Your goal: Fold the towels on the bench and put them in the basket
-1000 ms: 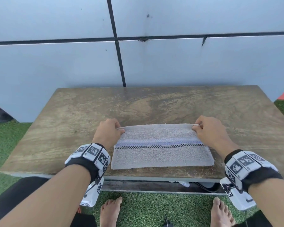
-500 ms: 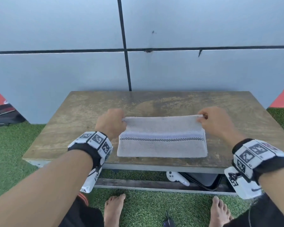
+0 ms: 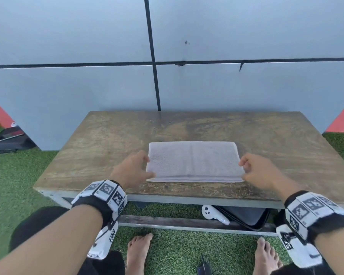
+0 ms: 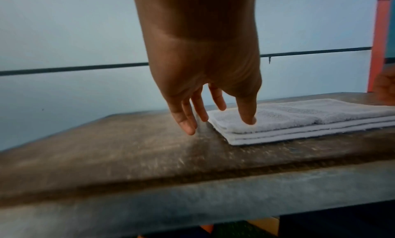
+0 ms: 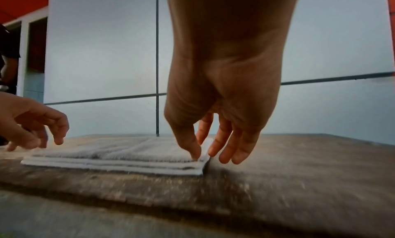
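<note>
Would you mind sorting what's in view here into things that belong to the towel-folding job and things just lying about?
Belongs to the job:
- folded towel
- wooden bench
- left hand and right hand, at the towel's ends

Just lying about:
- white controller under the bench
- black case on the grass

No basket is in view.

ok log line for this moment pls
towel: folded flat on bench | left hand: open, thumb on left end | right hand: open, thumb on right end | basket: not in view

The left hand [image 4: 205, 83] hangs with straight fingers, thumb on the folded towel [image 4: 299, 121] on the bench [image 4: 107, 148].
</note>
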The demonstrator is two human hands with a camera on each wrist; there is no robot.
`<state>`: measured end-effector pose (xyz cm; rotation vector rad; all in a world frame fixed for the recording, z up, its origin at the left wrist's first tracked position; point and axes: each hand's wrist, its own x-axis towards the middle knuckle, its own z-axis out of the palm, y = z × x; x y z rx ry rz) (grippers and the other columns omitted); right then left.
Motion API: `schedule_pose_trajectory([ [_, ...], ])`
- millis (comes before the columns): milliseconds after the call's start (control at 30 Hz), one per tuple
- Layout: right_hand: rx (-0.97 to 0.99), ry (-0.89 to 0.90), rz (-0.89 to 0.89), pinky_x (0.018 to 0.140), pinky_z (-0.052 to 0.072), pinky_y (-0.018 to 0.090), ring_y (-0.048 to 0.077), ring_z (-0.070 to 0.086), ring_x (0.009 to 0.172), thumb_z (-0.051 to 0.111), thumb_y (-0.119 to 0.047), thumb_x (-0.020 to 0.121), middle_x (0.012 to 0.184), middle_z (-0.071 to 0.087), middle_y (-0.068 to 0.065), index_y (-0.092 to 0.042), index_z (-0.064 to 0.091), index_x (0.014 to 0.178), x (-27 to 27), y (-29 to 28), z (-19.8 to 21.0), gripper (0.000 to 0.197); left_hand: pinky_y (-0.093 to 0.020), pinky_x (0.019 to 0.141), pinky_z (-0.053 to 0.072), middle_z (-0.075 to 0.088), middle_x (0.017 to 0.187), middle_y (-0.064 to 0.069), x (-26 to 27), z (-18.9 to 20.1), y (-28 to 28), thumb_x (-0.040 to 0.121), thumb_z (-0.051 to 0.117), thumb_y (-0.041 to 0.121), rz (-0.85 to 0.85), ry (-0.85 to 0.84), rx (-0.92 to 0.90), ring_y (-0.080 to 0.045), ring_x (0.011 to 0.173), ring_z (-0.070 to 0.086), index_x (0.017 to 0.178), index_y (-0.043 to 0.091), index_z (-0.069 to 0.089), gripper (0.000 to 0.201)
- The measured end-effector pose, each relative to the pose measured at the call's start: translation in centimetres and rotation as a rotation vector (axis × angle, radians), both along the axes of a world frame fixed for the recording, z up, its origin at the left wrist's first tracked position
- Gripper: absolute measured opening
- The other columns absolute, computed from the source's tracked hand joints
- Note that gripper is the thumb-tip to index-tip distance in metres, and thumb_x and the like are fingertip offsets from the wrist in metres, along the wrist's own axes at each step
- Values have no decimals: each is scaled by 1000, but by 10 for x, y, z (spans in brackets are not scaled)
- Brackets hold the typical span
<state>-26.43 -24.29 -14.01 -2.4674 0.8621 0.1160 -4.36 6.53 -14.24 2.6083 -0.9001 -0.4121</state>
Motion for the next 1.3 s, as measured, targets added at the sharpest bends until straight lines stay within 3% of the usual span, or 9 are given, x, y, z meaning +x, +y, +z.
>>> schedule_pose_trajectory([
  [100,10,-79,-165,58,38,29,16,56,82,58,-21,92,90,59,-1,-18,54,95,0,9,-12,6,-36,81,56,63,97,5,-5,-12,-7,93,62,47,143,-19,3,-17,90,63,105,21,56,29],
  [233,-70,-45,-202,52,35,30,18,45,56,54,-33,97,61,48,1,-15,45,67,7,12,-15,36,-26,55,39,40,56,3,-9,-13,-19,92,63,37,215,-30,34,-18,49,42,64,17,42,41],
  [333,-63,-57,-212,52,37,31,19,44,53,58,-25,96,59,46,1,-16,41,63,8,14,-12,37,-26,53,37,36,51,3,-13,-11,-25,89,63,28,238,-14,10,-19,46,36,59,18,37,41],
  [467,-33,-171,-257,58,44,35,21,49,61,56,-20,95,70,59,9,-9,51,72,7,11,0,26,-26,50,37,40,54,1,-11,-2,-24,88,60,21,295,5,-116,-17,49,38,61,19,40,34],
  [600,-2,-176,-221,54,34,30,20,50,59,59,-17,93,64,53,5,-12,46,69,2,3,18,29,-32,57,53,60,58,-3,-6,10,-16,87,63,16,324,104,-192,-21,50,59,60,14,47,31],
  [733,83,-63,-198,63,56,30,12,74,69,67,-17,93,62,74,-1,-3,62,68,-4,3,21,29,-40,66,64,74,65,-13,-14,12,-10,92,63,12,325,222,-179,-19,57,74,72,5,57,22],
  [1100,147,90,-231,64,56,35,20,62,65,75,-8,83,73,71,9,-2,67,82,-7,9,16,10,-31,61,62,74,70,-14,-18,10,-17,86,67,2,365,308,-124,-20,60,72,77,7,58,14],
  [1200,30,63,-228,61,46,30,21,56,69,66,-11,83,79,61,6,-10,53,85,-2,9,17,14,-26,51,46,60,70,-6,-16,13,-24,81,62,5,312,175,28,-17,59,55,78,10,50,14],
  [1300,-201,-167,-175,76,52,40,22,56,90,60,-21,87,100,57,2,-17,51,102,12,22,8,18,-29,80,41,52,106,-3,-23,8,-45,86,62,15,213,-101,-68,-18,96,47,109,13,51,25],
])
